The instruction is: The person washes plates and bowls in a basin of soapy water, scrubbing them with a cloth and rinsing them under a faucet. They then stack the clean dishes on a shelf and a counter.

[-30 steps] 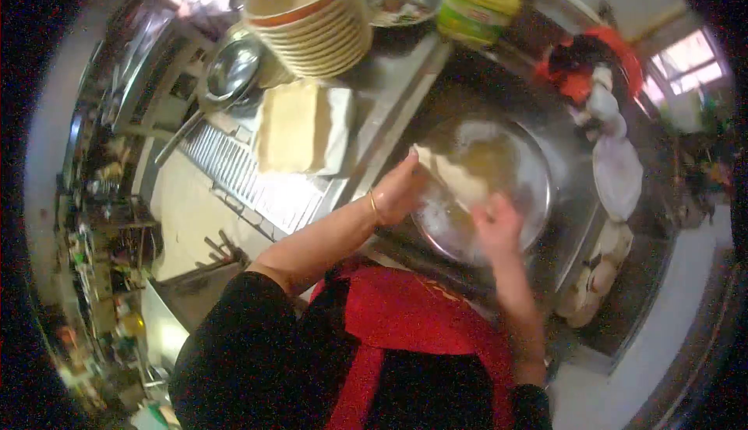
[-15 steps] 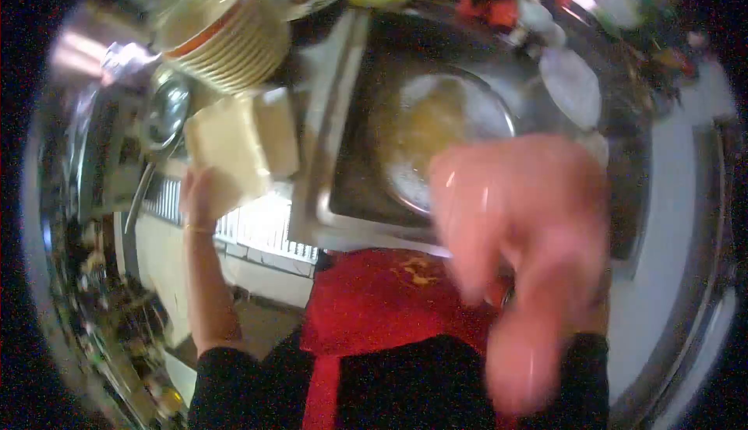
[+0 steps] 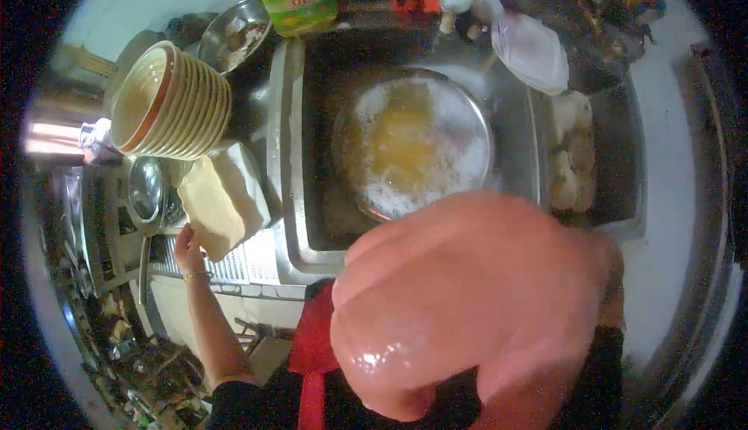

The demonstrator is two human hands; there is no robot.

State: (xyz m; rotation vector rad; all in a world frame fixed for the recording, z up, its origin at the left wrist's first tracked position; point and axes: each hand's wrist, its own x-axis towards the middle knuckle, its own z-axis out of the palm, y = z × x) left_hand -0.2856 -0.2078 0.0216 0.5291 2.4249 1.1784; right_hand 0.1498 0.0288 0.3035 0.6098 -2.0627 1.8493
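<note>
At the left, my left hand (image 3: 189,251) is closed on the near edge of a cream rectangular dish (image 3: 214,206), which stands tilted on its side against a white piece (image 3: 248,181). Very close to the camera, my right hand (image 3: 467,290) is wet and shiny. Its fingers curl down and inward, and whatever they may hold is hidden. Beyond it, a round metal basin (image 3: 489,146) of foamy yellowish water sits in the steel sink (image 3: 319,220).
Left of the sink lie stacked cream bowls (image 3: 183,107), a metal bowl with scraps (image 3: 234,37) and a ladle (image 3: 146,188). A yellow-green jug (image 3: 296,1) stands behind. Right are a white oval dish (image 3: 530,52) and a second basin (image 3: 615,173) with pale dishes.
My right hand has come closer to the camera and moved left, filling more of the view. The view has shifted; my left hand remains at the rectangular dish.
</note>
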